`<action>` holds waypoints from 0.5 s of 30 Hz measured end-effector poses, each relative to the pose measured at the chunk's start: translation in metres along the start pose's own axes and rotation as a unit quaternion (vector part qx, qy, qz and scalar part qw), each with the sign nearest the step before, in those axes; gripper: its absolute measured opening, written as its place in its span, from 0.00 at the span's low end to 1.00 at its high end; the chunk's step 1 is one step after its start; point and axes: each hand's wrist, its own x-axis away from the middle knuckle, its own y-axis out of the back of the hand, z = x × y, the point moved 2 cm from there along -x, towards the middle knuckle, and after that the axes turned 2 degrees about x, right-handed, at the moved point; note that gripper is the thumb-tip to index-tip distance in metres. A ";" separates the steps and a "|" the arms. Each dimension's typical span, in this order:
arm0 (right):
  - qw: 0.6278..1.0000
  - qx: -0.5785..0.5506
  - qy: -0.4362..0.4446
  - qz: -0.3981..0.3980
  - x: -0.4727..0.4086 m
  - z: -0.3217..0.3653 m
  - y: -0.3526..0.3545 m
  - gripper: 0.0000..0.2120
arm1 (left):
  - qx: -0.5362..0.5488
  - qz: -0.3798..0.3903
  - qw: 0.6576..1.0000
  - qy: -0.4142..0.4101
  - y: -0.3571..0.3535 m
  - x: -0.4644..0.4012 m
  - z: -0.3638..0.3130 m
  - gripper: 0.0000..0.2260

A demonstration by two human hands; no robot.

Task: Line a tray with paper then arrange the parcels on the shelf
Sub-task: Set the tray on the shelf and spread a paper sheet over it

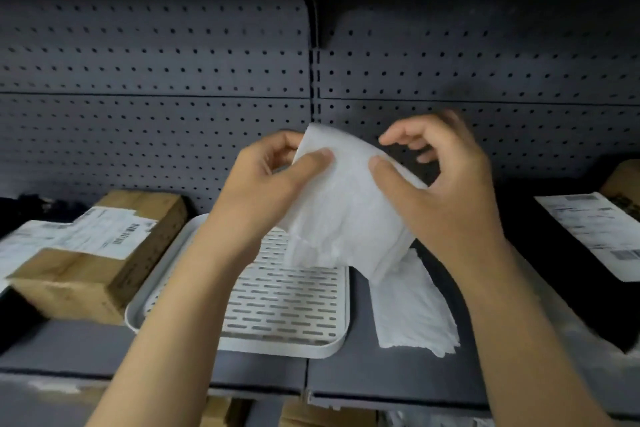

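Observation:
A white slotted tray (277, 308) lies on the dark shelf in front of me. Above it I hold a folded white paper sheet (346, 208) in both hands. My left hand (266, 184) pinches the sheet's upper left corner between thumb and fingers. My right hand (446, 194) presses its thumb on the sheet's upper right part, with the fingers curled behind. More white paper (412, 308) lies flat on the shelf just right of the tray. A brown cardboard parcel (100, 253) with a white label sits left of the tray.
A dark parcel with a white label (595, 236) rests on the shelf at the right. A perforated dark back panel (156, 87) closes the shelf behind. The shelf's front edge (259, 388) runs below the tray, with cardboard boxes (322, 416) on the level beneath.

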 end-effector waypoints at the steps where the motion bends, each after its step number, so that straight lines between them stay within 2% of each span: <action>1: 1.000 -0.005 0.027 0.014 0.003 0.011 -0.015 0.07 | 0.007 -0.015 1.000 0.002 0.006 0.002 0.002 0.05; 4: 0.993 -0.025 0.025 0.113 0.013 0.040 -0.055 0.14 | 0.037 -0.032 0.999 0.020 0.024 0.008 0.007 0.06; 6: 0.989 -0.021 0.008 0.143 0.019 0.051 -0.073 0.21 | 0.051 -0.045 0.997 0.033 0.038 0.011 0.010 0.09; 10: 0.989 -0.002 -0.010 0.148 0.027 0.070 -0.100 0.28 | 0.122 -0.018 0.990 0.066 0.073 0.014 0.017 0.21; 15: 0.994 -0.009 -0.060 0.091 0.036 0.100 -0.141 0.24 | 0.111 0.062 0.991 0.033 0.121 0.020 0.022 0.16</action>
